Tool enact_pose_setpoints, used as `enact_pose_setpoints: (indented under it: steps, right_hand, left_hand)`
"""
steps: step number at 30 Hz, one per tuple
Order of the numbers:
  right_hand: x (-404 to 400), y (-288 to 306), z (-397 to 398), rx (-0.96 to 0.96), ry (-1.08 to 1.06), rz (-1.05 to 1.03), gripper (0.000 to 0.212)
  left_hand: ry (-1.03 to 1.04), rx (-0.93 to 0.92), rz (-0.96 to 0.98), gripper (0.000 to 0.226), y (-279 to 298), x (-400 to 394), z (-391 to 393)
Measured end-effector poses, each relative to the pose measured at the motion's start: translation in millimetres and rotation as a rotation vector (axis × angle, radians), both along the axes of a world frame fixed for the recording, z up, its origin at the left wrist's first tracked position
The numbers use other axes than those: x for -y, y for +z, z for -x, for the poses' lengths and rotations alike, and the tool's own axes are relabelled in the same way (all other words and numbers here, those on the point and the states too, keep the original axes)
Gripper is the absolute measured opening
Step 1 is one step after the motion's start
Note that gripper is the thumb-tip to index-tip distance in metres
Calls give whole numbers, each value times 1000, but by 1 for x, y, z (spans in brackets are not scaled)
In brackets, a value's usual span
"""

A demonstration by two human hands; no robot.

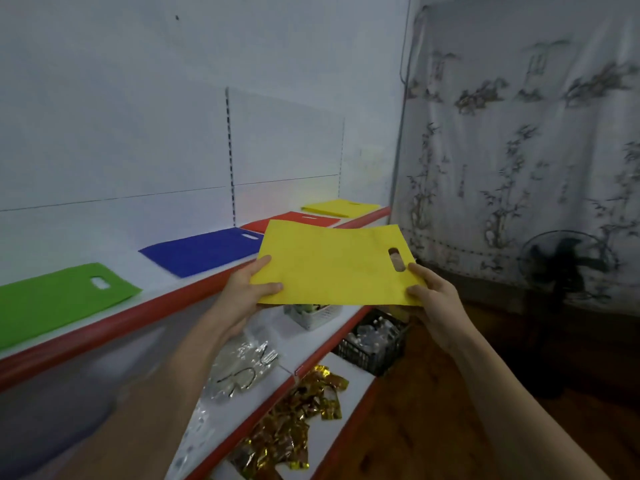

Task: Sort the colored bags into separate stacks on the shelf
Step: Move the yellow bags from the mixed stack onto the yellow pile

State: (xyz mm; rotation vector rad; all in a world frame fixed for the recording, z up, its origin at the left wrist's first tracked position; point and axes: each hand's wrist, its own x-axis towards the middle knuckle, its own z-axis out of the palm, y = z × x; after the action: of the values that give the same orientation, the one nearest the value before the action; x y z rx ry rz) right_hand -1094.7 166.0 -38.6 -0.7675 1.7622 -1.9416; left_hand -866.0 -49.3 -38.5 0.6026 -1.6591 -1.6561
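Holding: a yellow bag (332,265) is held flat in the air by both hands, in front of the top shelf (138,315) and above the lower shelves.
Yellow bag: flat, with a cut-out handle slot near its right end; its far edge overlaps the view of the red and blue bags behind it.
Left hand (247,289): pinches the bag's near left corner, thumb on top and fingers curled under.
Right hand (433,299): pinches the near right corner just beside the handle slot, thumb on top, the other fingers hidden beneath the bag.
Shelf row: four bags lie flat and apart along the white top shelf with its red front edge.
Green bag (59,299): nearest, at the left.
Blue bag (201,251): next along, further back.
Red bag (294,220): beyond the blue one, partly hidden by the held bag.
Far yellow bag (341,207): last in the row, at the shelf's far end.
Lower shelves: a white basket (315,315) sits under the held bag, silver foil packets (242,368) lie beside it, gold foil packets (298,420) lie on the shelf below.
Black crate (374,344): near the shelf's end, holding clear packets.
Right side: a patterned curtain (519,150) hangs behind a dark fan (568,265) over a wooden floor.
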Motion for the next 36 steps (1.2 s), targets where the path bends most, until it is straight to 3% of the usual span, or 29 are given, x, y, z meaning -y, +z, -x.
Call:
enact_pose_setpoints:
  steps: [18, 28, 36]
  right_hand:
    - [71, -3, 312, -81, -213, -40, 47]
    - [133, -15, 511, -174, -65, -49, 49]
    - [224, 3, 604, -275, 136, -94, 48]
  left_hand:
    - [-144, -1, 35, 72, -10, 108, 350]
    - [50, 26, 83, 72, -11, 139, 506]
    - [308, 121, 167, 79, -1, 177, 559]
